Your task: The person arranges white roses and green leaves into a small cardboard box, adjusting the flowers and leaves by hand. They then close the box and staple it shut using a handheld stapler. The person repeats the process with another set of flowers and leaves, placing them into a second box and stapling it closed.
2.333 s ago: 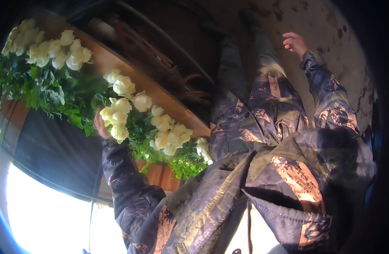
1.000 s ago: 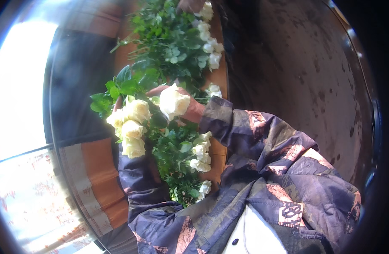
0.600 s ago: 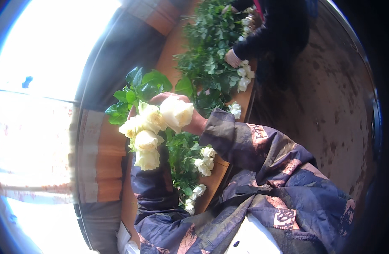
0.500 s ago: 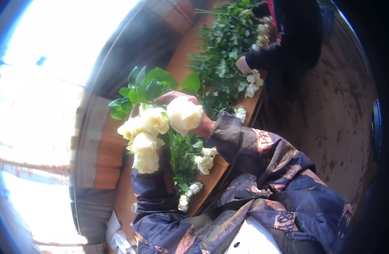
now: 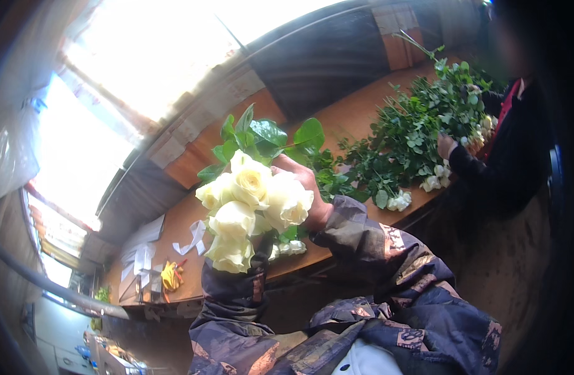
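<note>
Several cream-white roses [image 5: 249, 184] with green leaves are bunched in front of me above the table, blooms facing me. My left sleeve [image 5: 237, 284] runs up behind the blooms. They hide my left hand, which holds the bunch from behind. On the bunch's right side, my right hand [image 5: 305, 184] is closed at a rose [image 5: 289, 202] whose bloom touches the others. Its fingertips and the stem are partly hidden.
More white roses with leafy stems [image 5: 393, 144] lie on the wooden table [image 5: 355, 112]. A person in dark clothes [image 5: 512, 150] handles them at the right. White ribbon [image 5: 193, 240], papers [image 5: 143, 234] and a yellow-orange item [image 5: 172, 275] lie at the table's left end.
My view has swung left, bringing the table's left end into sight. The rose in my right hand, slightly apart before, now sits against the bunch.
</note>
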Demonstrator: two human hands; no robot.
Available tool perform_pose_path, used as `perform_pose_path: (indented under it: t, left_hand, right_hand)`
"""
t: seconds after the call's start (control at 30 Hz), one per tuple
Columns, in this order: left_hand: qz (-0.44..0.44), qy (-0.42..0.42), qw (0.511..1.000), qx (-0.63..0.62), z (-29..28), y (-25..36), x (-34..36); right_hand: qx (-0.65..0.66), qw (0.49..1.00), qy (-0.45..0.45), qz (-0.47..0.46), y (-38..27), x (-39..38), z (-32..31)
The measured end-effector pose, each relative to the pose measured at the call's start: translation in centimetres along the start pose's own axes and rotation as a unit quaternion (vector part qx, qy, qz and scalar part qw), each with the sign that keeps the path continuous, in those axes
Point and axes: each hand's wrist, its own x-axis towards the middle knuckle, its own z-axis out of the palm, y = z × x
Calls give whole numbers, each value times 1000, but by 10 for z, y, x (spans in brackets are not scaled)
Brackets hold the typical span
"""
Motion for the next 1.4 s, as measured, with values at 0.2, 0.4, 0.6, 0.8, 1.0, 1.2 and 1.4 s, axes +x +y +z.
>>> perform_pose_path:
  t: [0.2,0.4,0.6,0.8,1.0,1.2,1.4]
  left_hand:
    - [67,94,992,53,-42,62,-91]
    - [106,218,962,122,-96,128,-208]
    - [111,336,917,182,-142,181,-340]
    - [7,423,866,266,-148,221,-459]
    - [153,323,917,-177,-142,161,-530]
    - [153,465,871,-45,-145,117,-558]
    - [136,516,845,-35,-128,80,-553]
  right_hand:
    - [-57,993,-59,-82,-57,-5,85]
    - [-37,978,-161,-123,-129,-42,185]
    - [135,916,-374,49,-190,-95,261]
    - [233,929,-272,89,-231,-119,286]
    - [462,782,-403,114,-256,-152,319]
    - [533,681,-453,216,-256,-181,326]
    - [535,652,-489,224,-244,-188,316]
